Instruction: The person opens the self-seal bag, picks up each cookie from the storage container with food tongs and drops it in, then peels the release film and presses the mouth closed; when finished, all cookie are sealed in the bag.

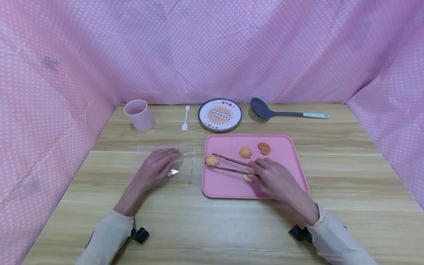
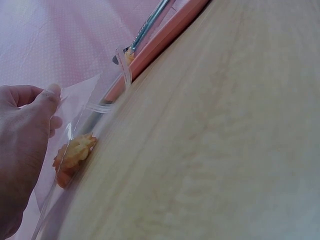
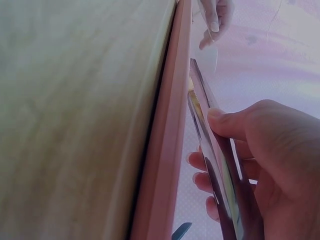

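Observation:
My right hand (image 1: 276,180) (image 3: 280,155) holds metal tongs (image 1: 232,170) (image 3: 215,145) over the pink tray (image 1: 225,189) (image 3: 162,170). Between the tong tips lies a flower-shaped cookie (image 1: 212,160) at the tray's left side. Another flower-shaped cookie (image 1: 245,152), a pretzel-shaped one (image 1: 264,148) and a pale one (image 1: 247,176), partly hidden by the tongs, are on the tray. Left of the tray, my left hand (image 1: 154,169) (image 2: 25,145) pinches the edge of a clear plastic bag (image 1: 185,162) (image 2: 80,100); inside it the left wrist view shows a cookie (image 2: 75,152) and a browner piece below.
Behind the bag stands a pink cup (image 1: 140,117). A small white spatula (image 1: 186,118), a patterned plate (image 1: 220,115) and a dark slotted ladle (image 1: 261,109) with a mint handle end lie along the table's back. Pink dotted cloth (image 1: 212,51) hangs behind and at both sides.

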Motion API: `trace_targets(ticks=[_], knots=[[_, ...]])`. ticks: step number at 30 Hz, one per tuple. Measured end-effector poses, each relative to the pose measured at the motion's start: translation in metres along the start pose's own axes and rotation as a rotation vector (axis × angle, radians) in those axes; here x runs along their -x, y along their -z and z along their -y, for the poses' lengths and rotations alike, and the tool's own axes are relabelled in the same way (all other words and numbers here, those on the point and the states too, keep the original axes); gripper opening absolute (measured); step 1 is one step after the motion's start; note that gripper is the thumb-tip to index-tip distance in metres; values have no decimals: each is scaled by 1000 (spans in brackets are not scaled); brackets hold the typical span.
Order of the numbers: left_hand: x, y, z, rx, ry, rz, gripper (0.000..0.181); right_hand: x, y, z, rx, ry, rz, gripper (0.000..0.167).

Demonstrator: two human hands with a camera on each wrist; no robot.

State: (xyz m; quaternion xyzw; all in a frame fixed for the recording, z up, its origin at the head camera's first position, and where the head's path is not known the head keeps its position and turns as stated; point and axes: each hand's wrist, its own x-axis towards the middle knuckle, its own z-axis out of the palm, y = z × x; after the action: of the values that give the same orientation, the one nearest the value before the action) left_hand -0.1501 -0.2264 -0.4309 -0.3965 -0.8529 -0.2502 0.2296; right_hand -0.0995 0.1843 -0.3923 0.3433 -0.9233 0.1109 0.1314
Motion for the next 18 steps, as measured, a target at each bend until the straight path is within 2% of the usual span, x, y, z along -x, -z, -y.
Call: trace_targets(ticks=[6,18], knots=[[0,0,0,-4,11,7,33,-5,-3,1,-7,12,-31,31],[0,-1,1,-11,-3,-5,34,-18,-3,10,-50,-30,14,32]])
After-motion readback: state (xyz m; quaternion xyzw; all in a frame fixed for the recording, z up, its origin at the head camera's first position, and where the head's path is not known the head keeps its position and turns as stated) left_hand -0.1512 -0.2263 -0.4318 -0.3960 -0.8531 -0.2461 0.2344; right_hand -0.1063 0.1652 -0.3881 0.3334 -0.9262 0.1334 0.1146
